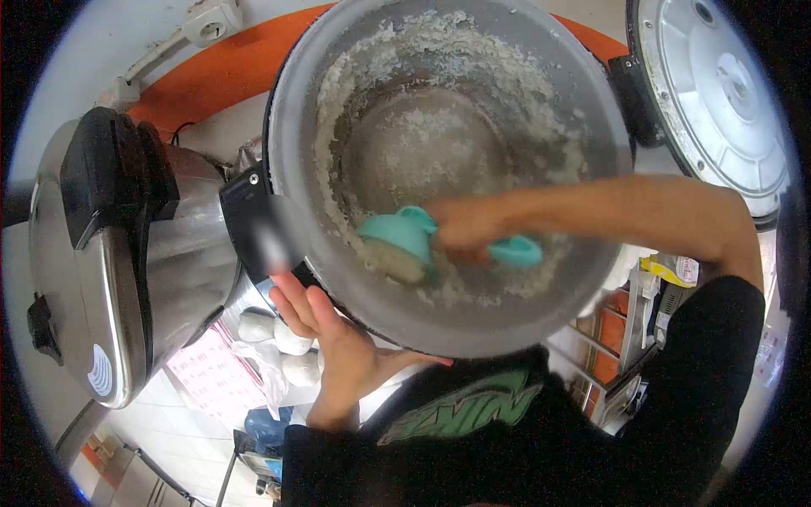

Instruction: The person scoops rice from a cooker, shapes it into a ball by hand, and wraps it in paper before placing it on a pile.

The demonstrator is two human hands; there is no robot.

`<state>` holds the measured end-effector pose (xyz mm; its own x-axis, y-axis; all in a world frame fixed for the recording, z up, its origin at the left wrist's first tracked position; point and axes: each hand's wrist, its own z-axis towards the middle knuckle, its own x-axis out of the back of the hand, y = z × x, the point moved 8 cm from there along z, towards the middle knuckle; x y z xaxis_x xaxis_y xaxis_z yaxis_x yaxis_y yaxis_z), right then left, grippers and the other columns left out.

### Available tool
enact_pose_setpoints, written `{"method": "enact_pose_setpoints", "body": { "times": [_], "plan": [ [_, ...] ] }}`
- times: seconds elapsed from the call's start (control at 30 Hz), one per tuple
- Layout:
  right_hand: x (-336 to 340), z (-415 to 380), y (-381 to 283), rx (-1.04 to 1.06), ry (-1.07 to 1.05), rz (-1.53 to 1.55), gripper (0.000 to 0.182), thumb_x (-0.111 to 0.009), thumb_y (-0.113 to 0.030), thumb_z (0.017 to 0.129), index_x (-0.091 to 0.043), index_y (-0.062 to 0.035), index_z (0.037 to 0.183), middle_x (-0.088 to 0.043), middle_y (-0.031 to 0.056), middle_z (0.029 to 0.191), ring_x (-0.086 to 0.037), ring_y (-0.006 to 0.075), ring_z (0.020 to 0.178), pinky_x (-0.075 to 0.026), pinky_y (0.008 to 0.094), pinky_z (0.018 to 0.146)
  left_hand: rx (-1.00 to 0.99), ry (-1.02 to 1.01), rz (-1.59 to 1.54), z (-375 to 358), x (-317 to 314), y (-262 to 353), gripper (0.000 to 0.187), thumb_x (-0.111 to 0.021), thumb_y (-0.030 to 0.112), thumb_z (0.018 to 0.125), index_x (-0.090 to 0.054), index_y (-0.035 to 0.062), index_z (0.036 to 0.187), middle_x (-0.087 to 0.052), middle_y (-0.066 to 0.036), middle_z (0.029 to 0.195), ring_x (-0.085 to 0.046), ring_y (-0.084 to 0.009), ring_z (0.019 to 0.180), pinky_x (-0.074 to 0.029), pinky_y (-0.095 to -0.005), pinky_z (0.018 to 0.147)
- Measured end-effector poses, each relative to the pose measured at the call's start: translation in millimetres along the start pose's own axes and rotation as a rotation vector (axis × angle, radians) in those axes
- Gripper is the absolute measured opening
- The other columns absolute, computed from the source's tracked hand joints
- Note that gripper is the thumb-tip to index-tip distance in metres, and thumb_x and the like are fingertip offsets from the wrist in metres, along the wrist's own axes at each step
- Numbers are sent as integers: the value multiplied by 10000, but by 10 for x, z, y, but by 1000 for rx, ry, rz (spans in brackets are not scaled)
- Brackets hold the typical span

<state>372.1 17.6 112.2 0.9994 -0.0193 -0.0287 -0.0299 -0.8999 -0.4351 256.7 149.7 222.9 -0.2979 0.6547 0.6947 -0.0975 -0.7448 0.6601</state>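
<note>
A large round metal pot (583, 245) has white rice-like grains (439, 51) stuck round its inner wall and on its bottom. Inside it, my right hand (469, 228) is wrapped round a turquoise scoop (393, 232), whose bowl lies against the near-left wall. Part of the turquoise handle shows beyond my fingers. My left hand (342, 342) is at the pot's lower left outside, its fingers spread, the palm and thumb by the outer rim. A black side bracket (253, 220) sits just above those fingertips.
A closed steel cooker (127, 279) stands at the left. The pot's hinged metal lid (718, 93) is raised at the upper right. Wrapped white bundles (291, 338) and printed pink-and-white paper (211, 372) lie below left. A shelf rack (608, 338) stands at the right. A socket (207, 29) is upper left.
</note>
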Motion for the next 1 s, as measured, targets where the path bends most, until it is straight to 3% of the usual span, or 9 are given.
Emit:
{"method": "enact_pose_setpoints", "body": {
  "times": [0.13,0.23,0.33,0.5,0.6,0.67,0.77,0.87,1.0],
  "plan": [
    [-114,-590,-225,-17,264,129,235,-484,-91,725,-549,93,857,-619,175,670,-631,277,538,-481,377,479,0,0,-1,21,19,22,1545,-786,721,391,88,52,1476,172,-361,1461,173,-484,1369,77,-606,1071],
    [-151,-686,-165,-19,216,207,293,-501,-85,726,-534,50,983,-597,130,687,-571,242,472,-462,351,447,23,29,8,74,65,94,1545,-806,695,387,76,46,1477,155,-353,1471,159,-491,1370,33,-606,1082],
    [-98,-863,-234,67,-25,244,225,-517,-86,761,-544,-6,970,-480,26,620,-443,141,407,-418,301,392,12,30,3,111,93,138,1539,-827,665,386,56,35,1478,112,-359,1478,107,-494,1381,5,-591,1095],
    [207,-1150,-56,-179,-336,399,113,-515,-73,824,-549,-24,920,-328,-44,600,-357,28,449,-332,207,389,19,48,-7,117,131,149,1524,-854,605,379,25,26,1481,45,-353,1491,31,-490,1392,-9,-573,1106],
    [431,-561,408,-215,-320,174,293,-534,-88,792,-563,-2,1070,-482,32,593,-450,115,450,-363,270,389,22,60,-16,100,129,148,1543,-861,584,336,10,22,1480,46,-318,1507,45,-468,1399,-13,-560,1113],
    [468,-263,500,-146,-194,-423,217,-542,-161,774,-612,31,845,-585,111,632,-563,201,531,-450,354,497,51,54,24,81,108,136,1610,-848,617,253,12,15,1473,54,-266,1529,65,-423,1411,-20,-536,1126],
    [135,204,590,-47,-281,-420,247,-536,-211,752,-605,26,755,-646,169,695,-627,260,627,-483,409,614,44,39,55,98,109,142,1607,-841,623,251,7,9,1471,53,-265,1529,67,-428,1410,-26,-540,1125],
    [54,299,460,-83,-290,-250,192,-541,-166,736,-599,16,752,-597,119,627,-583,223,559,-460,376,532,11,64,-5,90,139,107,1516,-873,553,344,-23,11,1477,40,-331,1502,47,-480,1397,-5,-570,1105],
    [34,-349,173,-67,-270,41,118,-551,-90,721,-579,-16,810,-462,29,568,-460,136,465,-357,290,399,3,107,-57,66,119,91,1502,-868,547,328,-60,6,1472,8,-294,1520,17,-465,1403,-18,-557,1112]
  ]
}}
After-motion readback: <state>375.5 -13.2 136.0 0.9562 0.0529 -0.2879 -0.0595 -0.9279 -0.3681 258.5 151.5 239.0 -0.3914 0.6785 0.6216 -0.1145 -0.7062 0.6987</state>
